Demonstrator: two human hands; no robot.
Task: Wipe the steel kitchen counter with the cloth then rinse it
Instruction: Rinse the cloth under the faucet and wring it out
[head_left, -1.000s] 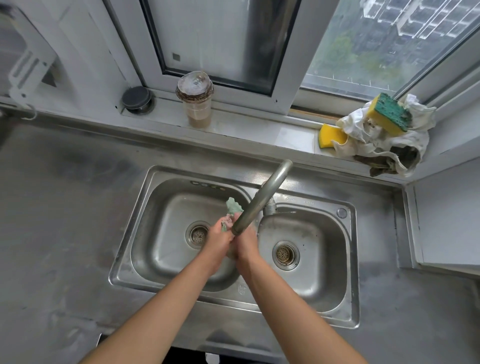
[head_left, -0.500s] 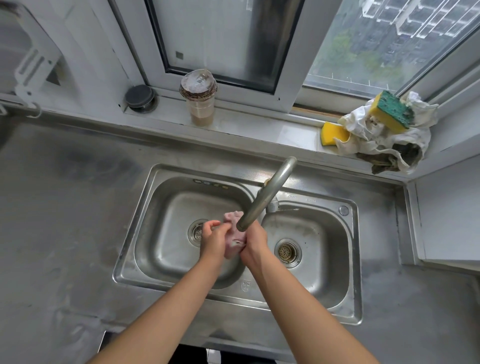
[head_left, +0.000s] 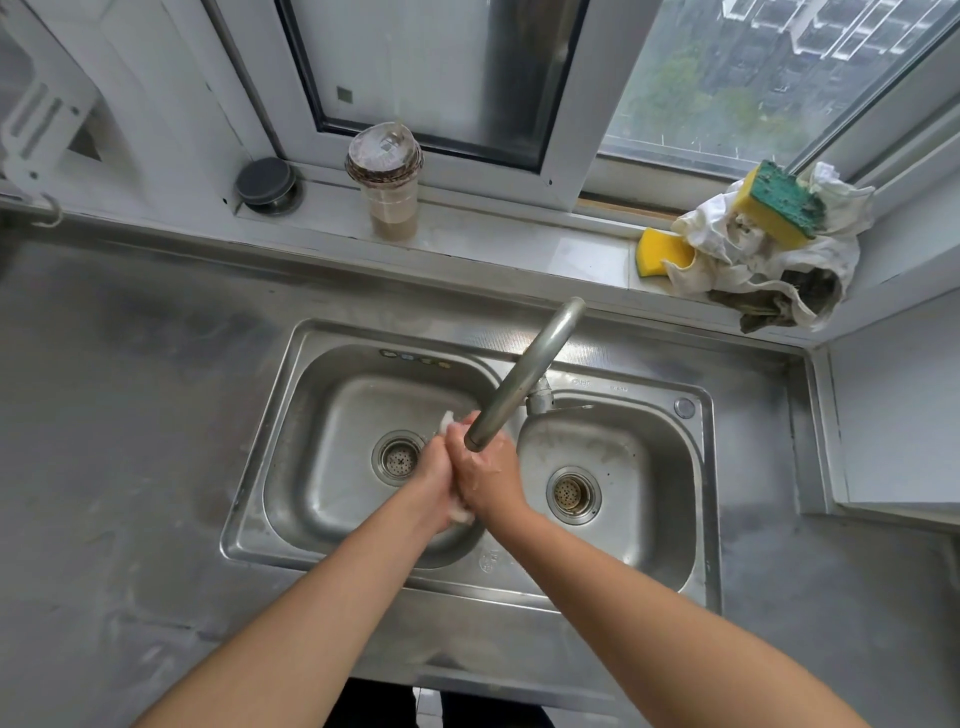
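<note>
1. The cloth (head_left: 448, 422) is held over the left basin of the double sink (head_left: 698, 499), at the centre of the frame, directly beneath the spout of the tap (head_left: 524, 379). Only small pale portions show, above and below the hands.

2. The left hand (head_left: 434, 480) and right hand (head_left: 485, 475) are pressed together, both grips clamped on the cloth. The task is judged to be at the rinse stage.

3. Running water cannot be confirmed; no stream is discernible at the spout. If no flow is present, the cloth would be wrung without being rinsed.

4. The spout sits close above the right hand. A knock against it during wringing is judged possible, and the tap could be swung toward the right basin, away from the cloth.

5. Spray may be thrown onto the steel worktop (head_left: 130, 415) at the left of the frame if the cloth is squeezed hard under the spout. The wiped surface would be left wet again.

6. A wet cloth bunched this small may slip from the grip and land on the drain strainer (head_left: 399, 457), where residue could be picked up again.

7. The lidded cup (head_left: 387, 182) and the sponges with rags (head_left: 769, 239) stand on the window sill in the upper part of the frame, well apart from the hands. No risk to them is judged.
</note>
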